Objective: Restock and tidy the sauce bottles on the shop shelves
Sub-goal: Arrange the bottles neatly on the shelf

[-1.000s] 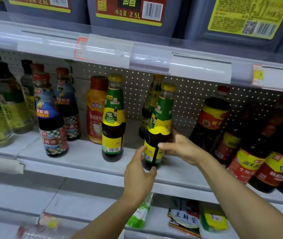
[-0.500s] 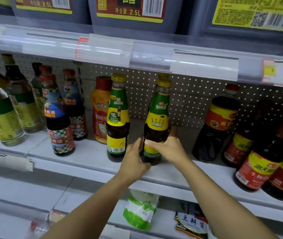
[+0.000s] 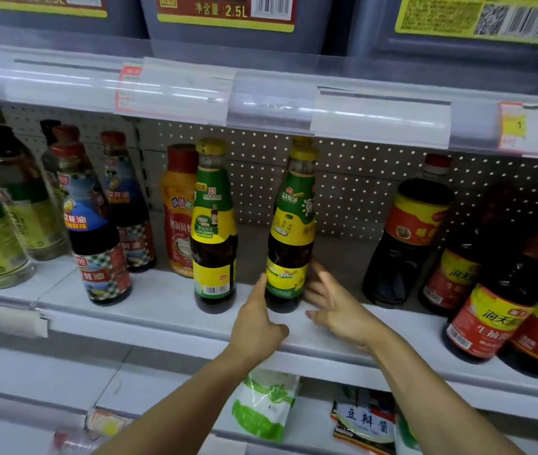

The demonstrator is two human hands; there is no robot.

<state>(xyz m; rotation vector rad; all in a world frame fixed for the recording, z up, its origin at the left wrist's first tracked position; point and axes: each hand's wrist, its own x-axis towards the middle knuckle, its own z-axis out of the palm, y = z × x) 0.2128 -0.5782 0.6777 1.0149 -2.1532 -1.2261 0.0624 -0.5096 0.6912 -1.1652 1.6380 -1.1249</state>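
sauce bottle [image 3: 290,231] upright, between left hand [image 3: 256,320], right hand [image 3: 336,307]

A dark sauce bottle with a green-and-yellow label [image 3: 290,231] and yellow cap stands upright near the front edge of the white shelf [image 3: 162,307]. To its left on that shelf stands a matching green-labelled bottle [image 3: 214,231], barcode facing out, well apart from it.
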